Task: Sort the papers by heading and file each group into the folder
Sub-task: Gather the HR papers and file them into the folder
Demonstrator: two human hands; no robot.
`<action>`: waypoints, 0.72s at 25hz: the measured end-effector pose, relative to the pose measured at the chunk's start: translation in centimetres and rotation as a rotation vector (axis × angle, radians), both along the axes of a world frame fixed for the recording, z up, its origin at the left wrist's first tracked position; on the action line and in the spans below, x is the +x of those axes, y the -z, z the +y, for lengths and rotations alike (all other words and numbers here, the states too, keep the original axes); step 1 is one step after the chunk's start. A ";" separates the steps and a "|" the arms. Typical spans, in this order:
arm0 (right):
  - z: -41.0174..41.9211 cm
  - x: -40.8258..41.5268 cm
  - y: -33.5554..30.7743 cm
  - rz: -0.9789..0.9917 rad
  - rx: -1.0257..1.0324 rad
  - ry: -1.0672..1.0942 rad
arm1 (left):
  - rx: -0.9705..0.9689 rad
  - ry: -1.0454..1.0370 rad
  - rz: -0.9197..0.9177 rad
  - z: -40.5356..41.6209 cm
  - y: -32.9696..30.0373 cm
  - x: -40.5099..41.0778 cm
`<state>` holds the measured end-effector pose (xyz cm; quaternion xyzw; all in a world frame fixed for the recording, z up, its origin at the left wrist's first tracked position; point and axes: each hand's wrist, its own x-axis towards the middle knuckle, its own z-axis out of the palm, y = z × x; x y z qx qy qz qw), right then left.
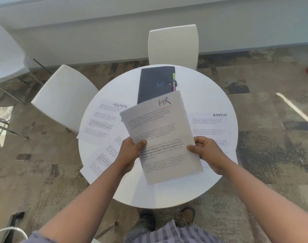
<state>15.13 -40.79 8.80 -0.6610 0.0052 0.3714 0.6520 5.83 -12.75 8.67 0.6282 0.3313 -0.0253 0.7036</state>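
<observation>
A small stack of papers headed "HR" (160,130) is lifted above the round white table (167,190). My left hand (130,151) grips its left edge with the thumb on top, and my right hand (205,151) grips its right edge. A sheet headed "ADMIN" (102,121) lies on the table at the left. Another "ADMIN" sheet (212,128) lies at the right. More printed sheets (100,158) lie at the front left, headings hidden. The dark folder (156,83) with coloured tabs lies closed at the table's far side.
Two white chairs stand at the table, one at the far side (173,44) and one at the left (62,97). A third white chair (6,55) stands at the far left. Patterned carpet surrounds the table. My shoes (167,220) are at its near edge.
</observation>
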 end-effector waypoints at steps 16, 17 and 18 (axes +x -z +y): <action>0.1 -1.3 1.3 0.035 0.080 0.218 | -0.338 -0.340 -0.063 -0.6 0.9 -0.1; -0.7 -0.8 1.2 -0.012 0.027 0.198 | -0.297 -0.394 -0.054 0.5 1.0 -0.5; -1.3 -0.4 1.1 -0.053 -0.027 0.176 | -0.242 -0.438 -0.050 1.8 1.0 -0.9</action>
